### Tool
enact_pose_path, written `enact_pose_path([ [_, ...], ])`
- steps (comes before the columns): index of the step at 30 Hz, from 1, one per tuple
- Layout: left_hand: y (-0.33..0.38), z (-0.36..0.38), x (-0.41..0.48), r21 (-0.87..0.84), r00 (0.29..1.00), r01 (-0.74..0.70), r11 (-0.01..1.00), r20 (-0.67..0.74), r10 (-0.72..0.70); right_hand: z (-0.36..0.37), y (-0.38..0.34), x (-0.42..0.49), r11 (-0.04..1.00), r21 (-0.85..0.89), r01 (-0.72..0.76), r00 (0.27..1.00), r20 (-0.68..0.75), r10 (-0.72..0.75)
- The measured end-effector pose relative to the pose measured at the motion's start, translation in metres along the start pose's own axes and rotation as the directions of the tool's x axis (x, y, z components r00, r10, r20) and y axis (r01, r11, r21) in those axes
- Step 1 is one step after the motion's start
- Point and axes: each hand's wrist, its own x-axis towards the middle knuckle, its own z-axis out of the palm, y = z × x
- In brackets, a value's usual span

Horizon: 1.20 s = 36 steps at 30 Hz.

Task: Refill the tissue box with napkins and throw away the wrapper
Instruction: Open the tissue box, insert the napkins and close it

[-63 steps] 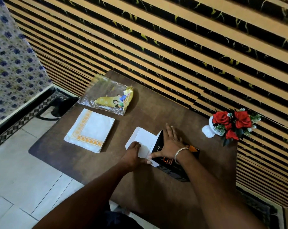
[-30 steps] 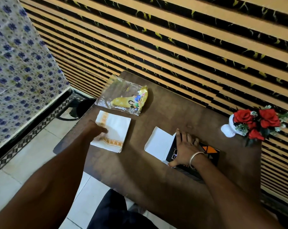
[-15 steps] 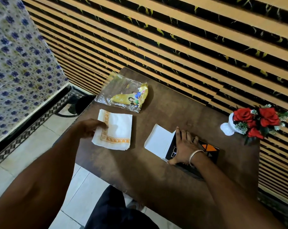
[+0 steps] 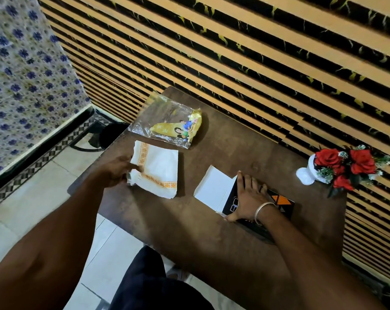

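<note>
Two hands are working apart on the brown surface (image 4: 212,220): the left hand (image 4: 115,173) is now pinching the near-left corner of the napkin stack (image 4: 158,171), its grip closing on the ruffled edges, whereas two seconds ago it was beside the right hand at the white flap (image 4: 212,189) of the tissue box (image 4: 276,209). Since half a second ago the corner of the stack is lifting slightly and its layers are fanning, which suggests the napkins are being gathered for the move toward the box; the refill itself is not yet begun. The right hand (image 4: 247,198) is staying flat on top of the black box, fingers spread and pressing down, holding nothing, apparently steadying it with the flap lying open on the surface. The stack is lying left of the box and well apart from it, roughly square, so no clear long axis is showing; its orange-bordered edges are facing left and toward the person. The box is lying on its side with its long axis running from upper left to lower right, its open end pointing left at the napkins. The wrapper (image 4: 167,126), clear with a yellow printed end, is lying flat just beyond the stack near the far-left edge, untouched, so throwing it away is still waiting. A white vase of red flowers (image 4: 344,166) is standing at the right, clear of the work.
</note>
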Motion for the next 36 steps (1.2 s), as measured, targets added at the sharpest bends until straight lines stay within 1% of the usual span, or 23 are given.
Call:
enact_pose_path([
  [5,-0.009,0.007,-0.012,-0.134,0.993,-0.117,0.984,-0.025,0.115,-0.002,-0.001,-0.002,1.0,0.004,0.004,1.0,0.001,-0.004],
  [7,-0.011,0.017,-0.012,-0.178,0.993,-0.106,0.978,-0.06,0.097,-0.003,0.0,-0.003,1.0,0.005,0.005,1.0,-0.004,-0.005],
  [9,-0.011,0.032,-0.014,-0.261,0.993,-0.097,0.961,-0.087,0.076,-0.005,0.001,-0.005,1.0,0.02,0.003,1.0,-0.011,-0.003],
  [11,-0.009,0.048,-0.012,-0.307,0.996,-0.083,0.948,-0.055,0.069,-0.006,0.003,-0.007,1.0,0.03,0.007,1.0,-0.027,-0.006],
  [13,-0.01,0.063,-0.007,-0.318,0.998,-0.07,0.946,-0.022,0.066,-0.005,0.004,-0.009,0.999,0.038,0.019,0.999,-0.035,-0.017],
  [15,-0.008,0.083,-0.004,-0.3,0.999,-0.032,0.953,0.001,0.034,-0.003,0.005,-0.011,0.998,0.05,0.034,0.999,-0.034,-0.032],
  [17,-0.003,0.108,-0.003,-0.387,0.989,0.009,0.922,0.139,0.048,-0.003,0.005,-0.016,0.997,0.06,0.051,0.998,-0.043,-0.048],
  [19,-0.002,0.133,-0.002,-0.427,0.986,0.004,0.904,0.152,0.068,-0.003,0.006,-0.021,0.996,0.062,0.061,0.996,-0.065,-0.057],
  [20,-0.007,0.143,-0.004,-0.404,0.989,-0.021,0.914,0.125,0.078,-0.004,0.006,-0.023,0.996,0.068,0.066,0.995,-0.073,-0.061],
  [21,-0.008,0.153,-0.01,-0.345,0.987,-0.055,0.937,0.12,0.102,-0.005,0.006,-0.025,0.995,0.08,0.065,0.995,-0.082,-0.059],
  [22,-0.003,0.165,-0.015,-0.301,0.984,-0.057,0.952,0.143,0.104,-0.006,0.008,-0.026,0.993,0.099,0.059,0.995,-0.091,-0.05],
  [24,-0.001,0.177,-0.007,-0.246,0.991,0.007,0.969,0.132,0.027,-0.007,0.011,-0.028,0.988,0.147,0.053,0.994,-0.104,-0.038],
  [27,-0.012,0.178,0.004,-0.214,0.992,0.067,0.975,0.121,-0.042,-0.006,0.016,-0.031,0.977,0.204,0.062,0.992,-0.12,-0.038],
  [28,-0.014,0.176,0.006,-0.234,0.99,0.08,0.969,0.135,-0.05,-0.006,0.017,-0.032,0.974,0.215,0.065,0.992,-0.124,-0.039],
  [31,-0.012,0.175,0.001,-0.259,0.989,0.095,0.961,0.136,-0.061,-0.007,0.02,-0.034,0.967,0.24,0.081,0.989,-0.139,-0.048],
  [34,-0.017,0.172,0.005,-0.191,0.986,0.096,0.977,0.155,-0.066,-0.01,0.018,-0.033,0.964,0.243,0.112,0.985,-0.156,-0.075],
  [36,-0.021,0.17,0.008,-0.182,0.98,0.069,0.981,0.199,-0.032,-0.01,0.015,-0.033,0.968,0.22,0.123,0.981,-0.173,-0.085],
])
